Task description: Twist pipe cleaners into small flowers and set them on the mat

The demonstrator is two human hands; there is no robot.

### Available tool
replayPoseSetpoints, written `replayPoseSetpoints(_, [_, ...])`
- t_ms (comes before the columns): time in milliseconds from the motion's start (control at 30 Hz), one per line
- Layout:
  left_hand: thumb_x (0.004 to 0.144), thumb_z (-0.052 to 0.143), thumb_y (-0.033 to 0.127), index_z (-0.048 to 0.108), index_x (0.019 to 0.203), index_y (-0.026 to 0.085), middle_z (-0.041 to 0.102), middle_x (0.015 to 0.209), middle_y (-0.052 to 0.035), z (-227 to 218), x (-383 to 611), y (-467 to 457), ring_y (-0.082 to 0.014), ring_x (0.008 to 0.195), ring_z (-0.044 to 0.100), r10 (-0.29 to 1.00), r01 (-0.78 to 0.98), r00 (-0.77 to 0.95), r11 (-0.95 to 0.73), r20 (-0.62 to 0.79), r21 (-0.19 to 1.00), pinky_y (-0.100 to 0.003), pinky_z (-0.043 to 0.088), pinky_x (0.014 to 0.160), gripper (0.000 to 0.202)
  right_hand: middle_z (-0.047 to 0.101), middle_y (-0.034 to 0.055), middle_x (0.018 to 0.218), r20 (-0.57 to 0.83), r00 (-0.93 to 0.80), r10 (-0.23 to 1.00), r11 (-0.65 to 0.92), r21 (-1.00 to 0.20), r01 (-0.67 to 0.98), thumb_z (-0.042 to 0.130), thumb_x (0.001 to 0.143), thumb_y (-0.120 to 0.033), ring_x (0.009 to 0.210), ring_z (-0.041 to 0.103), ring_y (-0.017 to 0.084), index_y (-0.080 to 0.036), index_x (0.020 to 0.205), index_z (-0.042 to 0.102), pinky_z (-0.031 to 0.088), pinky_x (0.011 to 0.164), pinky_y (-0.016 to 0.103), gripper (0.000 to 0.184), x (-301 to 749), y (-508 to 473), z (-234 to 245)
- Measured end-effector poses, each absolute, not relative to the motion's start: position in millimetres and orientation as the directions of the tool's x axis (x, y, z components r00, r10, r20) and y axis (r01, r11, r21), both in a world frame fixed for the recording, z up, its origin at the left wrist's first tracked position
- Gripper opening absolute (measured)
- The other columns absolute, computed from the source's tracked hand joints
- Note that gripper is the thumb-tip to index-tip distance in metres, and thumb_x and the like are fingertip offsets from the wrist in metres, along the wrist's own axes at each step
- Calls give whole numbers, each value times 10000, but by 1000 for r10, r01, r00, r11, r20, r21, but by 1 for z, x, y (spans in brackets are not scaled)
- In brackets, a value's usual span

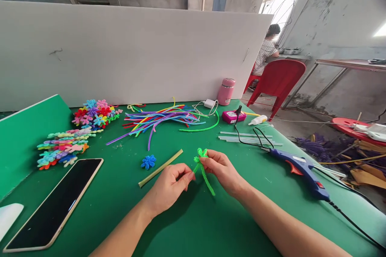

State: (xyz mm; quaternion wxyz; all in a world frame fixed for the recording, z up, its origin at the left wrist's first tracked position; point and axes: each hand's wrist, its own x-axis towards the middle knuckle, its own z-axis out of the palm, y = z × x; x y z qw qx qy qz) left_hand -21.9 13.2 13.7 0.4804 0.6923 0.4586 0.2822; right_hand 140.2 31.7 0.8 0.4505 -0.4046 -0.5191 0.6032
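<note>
While the head view takes in a smooth green desk [126, 229], the right hand [221, 170] pinches a fuzzy bright-green chenille stem [208, 184] just under the looped, rounded petals bent at its far end. This green piece is at the near middle of the scene; one tail slants toward the near side in a soft curve, while the left hand [171, 184] has its grip clenched on the other, thumb pressed to forefinger.

Just left of that hand lie a straight, flat, yellowish strip [161, 168], set aslant, and a plush blue flower [148, 162] with stubby petals. Farther off spreads a loose tangle of thin, velvety stems [163, 118] in purple, blue, red and yellow. At far left sits a fluffy heap of many-coloured flowers [96, 114]; nearer, a phone [57, 204] shows its glossy black glass. To the right, slim translucent rods [241, 139] lie by a blue plastic glue gun [298, 164] with a red trigger. Far off, a pink cylindrical bottle [226, 91] stands upright before a matte white panel [135, 52].
</note>
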Motion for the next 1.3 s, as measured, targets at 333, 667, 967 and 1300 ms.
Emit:
replayPoseSetpoints(333, [749,534,390,533,618,150,460,487,43,10,-34,21,-88,479,402,797,106,582,125,-163,987,-224,329,509,273,342,-74,472,-168,-330,929,-280,-902,-328,623,643,-312,441,271,55,-172,511,387,243,455,206,304,137,26,-3])
replayPoseSetpoints(667, [767,532,358,567,647,162,494,575,21,11,-18,12,-116,570,441,899,12,435,59,-58,998,-237,359,568,233,549,-7,623,71,-453,889,-12,-984,-176,590,721,-433,593,523,124,-159,716,516,410,598,256,283,135,21,7])
replayPoseSetpoints(967, [776,526,335,564,631,146,478,586,15,5,-18,10,-106,573,418,880,-75,462,167,-114,983,-242,352,568,242,507,-23,597,99,-393,914,51,-990,-131,559,757,-410,556,480,97,-151,687,517,386,559,235,272,137,21,4])
replayPoseSetpoints(1300, [739,538,352,570,617,150,466,538,23,4,-17,8,-111,549,407,880,51,460,105,-117,993,-235,323,545,237,507,-28,546,20,-441,897,-10,-998,-65,598,712,-446,520,471,88,-153,627,475,342,498,211,328,139,23,5])
